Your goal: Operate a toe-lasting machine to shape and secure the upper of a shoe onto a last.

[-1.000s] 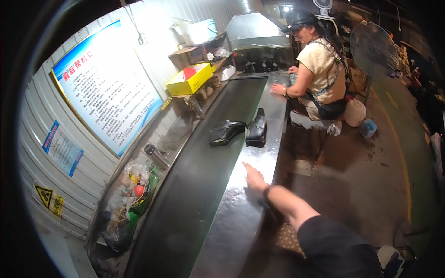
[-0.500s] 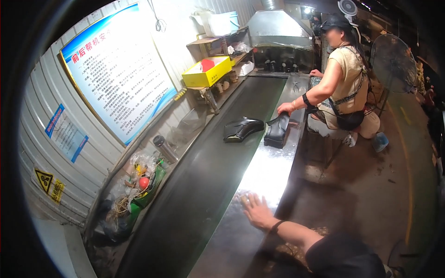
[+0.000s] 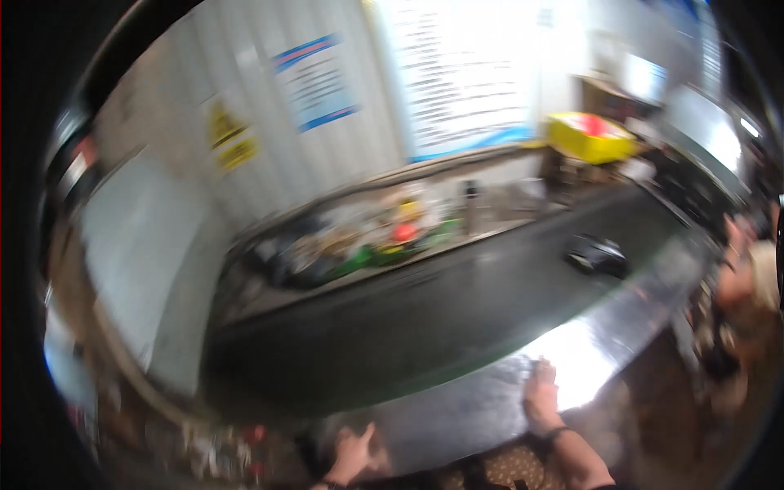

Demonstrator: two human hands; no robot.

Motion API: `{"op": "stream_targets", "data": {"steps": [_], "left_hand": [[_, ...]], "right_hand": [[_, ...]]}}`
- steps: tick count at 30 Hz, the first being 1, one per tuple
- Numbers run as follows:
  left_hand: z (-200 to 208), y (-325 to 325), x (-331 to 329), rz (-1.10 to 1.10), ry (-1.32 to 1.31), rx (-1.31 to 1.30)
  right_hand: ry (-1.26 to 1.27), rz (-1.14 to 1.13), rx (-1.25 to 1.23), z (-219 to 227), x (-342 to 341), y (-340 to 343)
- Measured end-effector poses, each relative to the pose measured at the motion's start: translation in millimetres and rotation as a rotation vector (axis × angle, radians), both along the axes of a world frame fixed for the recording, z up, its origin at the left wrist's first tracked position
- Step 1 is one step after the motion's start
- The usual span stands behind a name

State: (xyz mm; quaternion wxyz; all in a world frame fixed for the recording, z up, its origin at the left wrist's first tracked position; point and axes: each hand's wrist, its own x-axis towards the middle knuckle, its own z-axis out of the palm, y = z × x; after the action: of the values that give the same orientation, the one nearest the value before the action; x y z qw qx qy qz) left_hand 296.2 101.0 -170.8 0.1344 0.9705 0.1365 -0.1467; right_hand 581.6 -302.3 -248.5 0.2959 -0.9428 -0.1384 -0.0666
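Note:
My right hand (image 3: 541,398) lies flat on the shiny metal ledge (image 3: 474,412) beside the dark conveyor belt. Its fingers stretch toward the belt and hold nothing; a dark band circles the wrist. At the ledge's near left end is my left hand (image 3: 355,454), blurred, its thumb raised apart from the fingers and nothing seen in it. A black leather boot (image 3: 598,256) rests on its side on the belt (image 3: 392,335), well beyond my right hand and touched by neither hand.
At the far right edge, a co-worker's hand (image 3: 737,237) is raised by the ledge. Behind the belt lie a green bag of scraps (image 3: 359,260), a dark flask (image 3: 470,204) and a yellow box (image 3: 590,140). A pale metal panel (image 3: 147,261) stands left.
My view has swung left, so the boot and co-worker shift toward the right edge. My left hand has come into view. The boot the co-worker held can no longer be made out.

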Motion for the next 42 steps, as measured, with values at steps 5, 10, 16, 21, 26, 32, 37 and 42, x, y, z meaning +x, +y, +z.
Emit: {"op": "stream_targets", "data": {"steps": [5,10,16,21,26,32,37,42], "left_hand": [[-5,-12,2,0.143,0.095,0.101],[-2,-12,-14,0.238,0.153,0.095],[-1,-19,-1,0.23,0.153,0.052],[6,-7,-14,0.131,0.188,0.097],[45,113,9,0.504,-0.251,-0.415],[4,356,-23,0.934,-0.618,0.082],[-34,463,-106,1.083,-0.356,0.068],[-16,514,-104,0.998,-0.032,0.533]], "right_hand": [[0.099,-0.052,-0.313,-56,18,-24],[0.146,-0.009,-0.549,-47,12,-9],[0.055,-0.06,-0.611,-66,19,-37],[0.107,-0.073,-0.697,-51,12,-24],[0.062,-0.087,-0.518,-55,9,-38],[0.1,-0.138,0.538,-103,-16,-102],[0.196,-0.077,0.064,60,-86,36],[0.309,-0.197,-0.166,72,-91,67]]}}
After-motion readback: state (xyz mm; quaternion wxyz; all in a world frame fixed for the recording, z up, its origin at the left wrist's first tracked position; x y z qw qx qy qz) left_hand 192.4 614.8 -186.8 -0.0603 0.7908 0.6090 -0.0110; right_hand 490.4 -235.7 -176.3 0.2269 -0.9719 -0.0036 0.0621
